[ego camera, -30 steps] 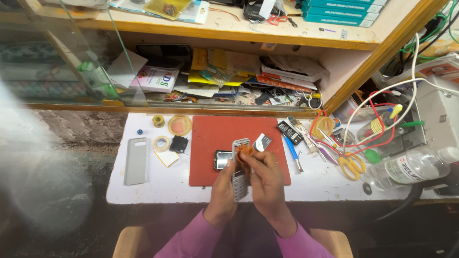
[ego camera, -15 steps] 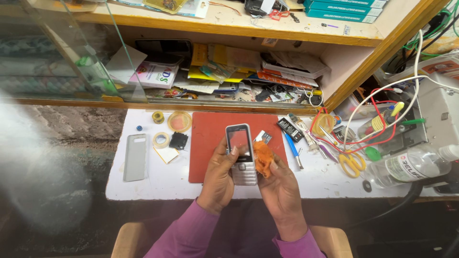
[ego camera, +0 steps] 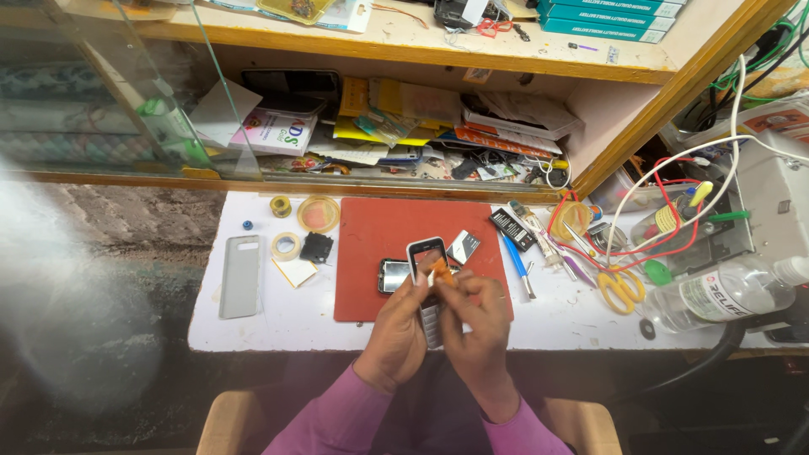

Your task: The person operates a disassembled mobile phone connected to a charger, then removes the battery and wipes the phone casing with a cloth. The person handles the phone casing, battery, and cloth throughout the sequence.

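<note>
A white bench (ego camera: 253,329) carries a red mat (ego camera: 371,261); above the mat, the left hand (ego camera: 396,333) grips a keypad phone (ego camera: 427,261) upright; the right hand (ego camera: 476,324) pinches a small orange piece (ego camera: 441,271) against its screen.

Left hand (ego camera: 396,330), right hand (ego camera: 478,337) together, closed.

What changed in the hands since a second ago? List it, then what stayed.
The phone, edge-on to the camera a second ago, is now turned screen-up. The left hand keeps its grip on it; the right hand still presses an orange piece to the screen. The red mat, scissors and grey case stayed put.
</note>
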